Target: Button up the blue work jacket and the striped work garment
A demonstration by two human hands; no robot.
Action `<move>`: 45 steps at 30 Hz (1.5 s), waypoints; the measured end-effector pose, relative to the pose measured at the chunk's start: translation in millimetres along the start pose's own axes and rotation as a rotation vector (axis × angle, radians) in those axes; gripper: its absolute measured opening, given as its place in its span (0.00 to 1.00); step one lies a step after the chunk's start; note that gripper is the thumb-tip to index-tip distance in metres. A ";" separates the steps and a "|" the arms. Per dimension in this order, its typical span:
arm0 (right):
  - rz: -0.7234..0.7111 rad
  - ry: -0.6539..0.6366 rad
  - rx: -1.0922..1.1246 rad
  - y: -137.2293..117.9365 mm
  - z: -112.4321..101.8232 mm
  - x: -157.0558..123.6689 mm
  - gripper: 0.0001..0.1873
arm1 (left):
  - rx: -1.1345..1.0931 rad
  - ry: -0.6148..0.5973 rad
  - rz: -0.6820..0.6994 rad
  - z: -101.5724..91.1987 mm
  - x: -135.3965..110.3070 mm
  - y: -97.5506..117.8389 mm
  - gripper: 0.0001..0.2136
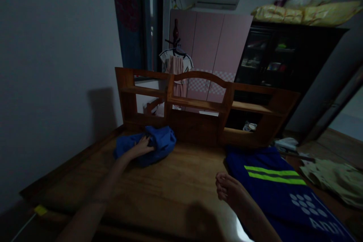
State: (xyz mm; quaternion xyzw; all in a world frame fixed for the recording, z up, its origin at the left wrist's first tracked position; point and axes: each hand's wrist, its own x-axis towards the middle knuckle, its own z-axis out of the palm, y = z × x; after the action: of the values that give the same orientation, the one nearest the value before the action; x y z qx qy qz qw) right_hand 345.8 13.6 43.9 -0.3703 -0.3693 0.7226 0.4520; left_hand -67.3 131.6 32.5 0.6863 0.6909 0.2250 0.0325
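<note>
A crumpled bundle of blue cloth (pixel 163 140) lies on the wooden bed board (pixel 170 189), close to the headboard on the left. My left hand (pixel 143 146) reaches onto it, its fingers bent into the folds; the fingertips are partly hidden. Over the board, right of the middle, my right hand (pixel 227 187) hovers with curled fingers and nothing visible in them. Beside that hand a dark blue garment (pixel 266 196) is spread flat, with yellow-green reflective stripes and white print. Its lower edge runs out of view.
A wooden headboard (pixel 195 126) with open shelves closes the far end; a wall (pixel 56 83) borders the left. Pale cloth (pixel 334 177) lies at the far right. Behind stand a clothes rack (pixel 176 38), a pink wardrobe (pixel 208 41) and a dark cabinet (pixel 297 56).
</note>
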 end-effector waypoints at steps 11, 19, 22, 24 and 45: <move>0.011 0.141 -0.031 -4.0 -35.6 -11.9 0.16 | 0.132 0.078 0.111 27.8 -0.8 -16.6 0.26; -0.344 0.574 -0.910 -46.2 -124.4 -46.1 0.19 | 0.105 0.102 0.046 0.5 5.2 -51.5 0.29; -0.430 0.723 -1.351 -46.9 -137.5 -32.6 0.22 | -0.059 0.098 -0.071 1.8 -31.5 11.6 0.25; -0.461 0.766 -1.545 -42.6 -134.4 -13.6 0.24 | -0.254 0.067 0.046 5.7 -69.0 65.4 0.22; 0.065 0.951 -1.728 -78.1 -111.8 81.2 0.18 | -1.270 -0.537 -0.103 72.1 -175.3 178.8 0.22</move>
State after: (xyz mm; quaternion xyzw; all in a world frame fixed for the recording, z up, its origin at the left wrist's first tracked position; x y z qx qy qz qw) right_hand 446.9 136.0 44.7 -0.8350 -0.5397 -0.0077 0.1071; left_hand 134.9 -25.7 -14.8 0.5328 0.4251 0.4063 0.6086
